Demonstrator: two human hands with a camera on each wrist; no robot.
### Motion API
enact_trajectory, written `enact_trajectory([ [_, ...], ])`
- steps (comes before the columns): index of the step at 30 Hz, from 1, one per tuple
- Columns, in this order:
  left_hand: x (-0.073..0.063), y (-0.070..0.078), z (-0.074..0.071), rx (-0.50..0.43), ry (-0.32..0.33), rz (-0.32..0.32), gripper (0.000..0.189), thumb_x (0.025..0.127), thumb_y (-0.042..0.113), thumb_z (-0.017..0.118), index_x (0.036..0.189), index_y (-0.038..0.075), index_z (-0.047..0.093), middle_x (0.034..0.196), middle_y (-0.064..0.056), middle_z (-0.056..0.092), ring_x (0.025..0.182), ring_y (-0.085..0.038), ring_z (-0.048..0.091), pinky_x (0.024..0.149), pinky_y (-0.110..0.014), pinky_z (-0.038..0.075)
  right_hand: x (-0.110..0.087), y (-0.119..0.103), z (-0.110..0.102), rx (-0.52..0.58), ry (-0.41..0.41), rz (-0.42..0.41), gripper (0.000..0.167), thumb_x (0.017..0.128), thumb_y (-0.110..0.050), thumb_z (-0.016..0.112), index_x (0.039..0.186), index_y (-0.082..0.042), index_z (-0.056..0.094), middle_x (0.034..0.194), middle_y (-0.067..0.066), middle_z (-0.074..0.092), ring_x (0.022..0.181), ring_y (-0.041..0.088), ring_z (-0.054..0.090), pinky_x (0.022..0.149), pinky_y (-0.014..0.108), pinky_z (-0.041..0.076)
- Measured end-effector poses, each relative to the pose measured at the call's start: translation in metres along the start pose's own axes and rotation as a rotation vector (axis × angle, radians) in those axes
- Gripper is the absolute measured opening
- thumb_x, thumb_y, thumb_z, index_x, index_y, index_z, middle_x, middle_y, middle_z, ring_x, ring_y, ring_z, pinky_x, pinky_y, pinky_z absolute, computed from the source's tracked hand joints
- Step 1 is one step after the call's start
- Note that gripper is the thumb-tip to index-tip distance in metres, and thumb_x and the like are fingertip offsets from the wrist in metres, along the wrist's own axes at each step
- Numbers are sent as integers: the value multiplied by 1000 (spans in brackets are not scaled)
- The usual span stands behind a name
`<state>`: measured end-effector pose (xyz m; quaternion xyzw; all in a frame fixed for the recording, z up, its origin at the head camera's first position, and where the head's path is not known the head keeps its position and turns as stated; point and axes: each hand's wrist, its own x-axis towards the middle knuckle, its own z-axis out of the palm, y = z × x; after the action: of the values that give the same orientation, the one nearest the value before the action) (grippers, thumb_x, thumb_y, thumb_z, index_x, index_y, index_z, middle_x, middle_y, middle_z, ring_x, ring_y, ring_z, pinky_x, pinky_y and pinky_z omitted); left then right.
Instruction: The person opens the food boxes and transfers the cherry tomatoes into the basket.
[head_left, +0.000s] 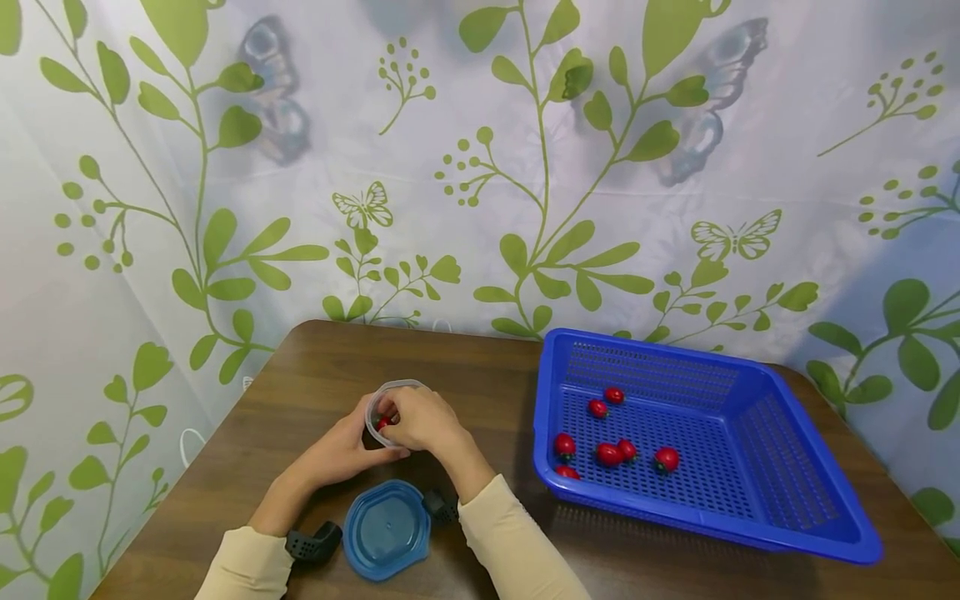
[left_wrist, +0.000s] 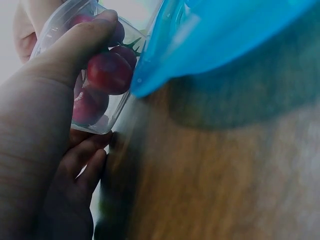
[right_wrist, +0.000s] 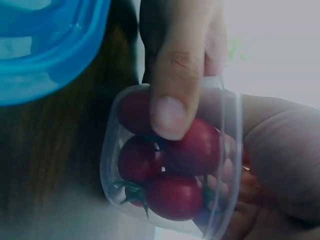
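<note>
My left hand grips a small clear plastic container, its thumb across the near wall. Several red cherry tomatoes with green stems show through the container wall. My right hand reaches over the rim, fingers bent down inside. A red tomato shows between its thumb and fingers; the fingertips are partly hidden. In the left wrist view, tomatoes lie stacked behind the left thumb. The blue lid lies on the table just in front of the container, between the forearms.
A large blue plastic basket stands on the right of the brown wooden table, with several loose cherry tomatoes towards its left side. Dark straps with small modules sit at the wrists. Behind the table hangs a leaf-patterned curtain.
</note>
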<state>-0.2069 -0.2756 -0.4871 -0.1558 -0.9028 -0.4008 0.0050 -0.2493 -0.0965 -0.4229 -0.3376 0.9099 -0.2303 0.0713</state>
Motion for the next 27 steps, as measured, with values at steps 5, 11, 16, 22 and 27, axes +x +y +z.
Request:
enact_trajectory([
  [5, 1, 0, 1, -5, -10, 9, 94, 88, 47, 81, 156, 10, 28, 145, -9, 55, 128, -24, 59, 108, -52, 48, -1, 0, 2, 1, 33, 20, 20, 92, -22, 79, 110, -17, 75, 102, -6, 76, 97, 11, 69, 87, 28, 56],
  [11, 1, 1, 1, -10, -12, 2, 95, 88, 48, 81, 156, 9, 28, 146, -10, 54, 129, -25, 58, 108, -52, 47, -1, -1, 3, 28, 58, 46, 17, 92, -23, 79, 108, -17, 76, 99, -7, 76, 93, 10, 70, 83, 27, 57],
  [16, 2, 0, 1, -7, -1, 4, 92, 87, 49, 81, 154, 10, 30, 145, -9, 55, 127, -23, 59, 107, -50, 48, -2, -1, 2, 81, 62, 54, 17, 91, -20, 78, 108, -16, 75, 98, -5, 76, 91, 11, 70, 81, 27, 57],
  [22, 1, -3, 1, -16, 2, 13, 91, 87, 49, 81, 153, 12, 30, 139, -5, 59, 121, -19, 62, 104, -43, 51, -3, 0, -1, 146, 82, 83, 17, 90, -19, 78, 106, -17, 73, 96, -6, 74, 82, 9, 67, 68, 23, 55],
  [27, 0, -5, 2, -8, 1, 8, 93, 88, 50, 80, 155, 13, 28, 139, -4, 60, 123, -20, 62, 104, -45, 51, -5, -2, -5, 165, 111, 67, 18, 91, -19, 78, 108, -17, 73, 95, -6, 74, 80, 8, 67, 67, 21, 54],
])
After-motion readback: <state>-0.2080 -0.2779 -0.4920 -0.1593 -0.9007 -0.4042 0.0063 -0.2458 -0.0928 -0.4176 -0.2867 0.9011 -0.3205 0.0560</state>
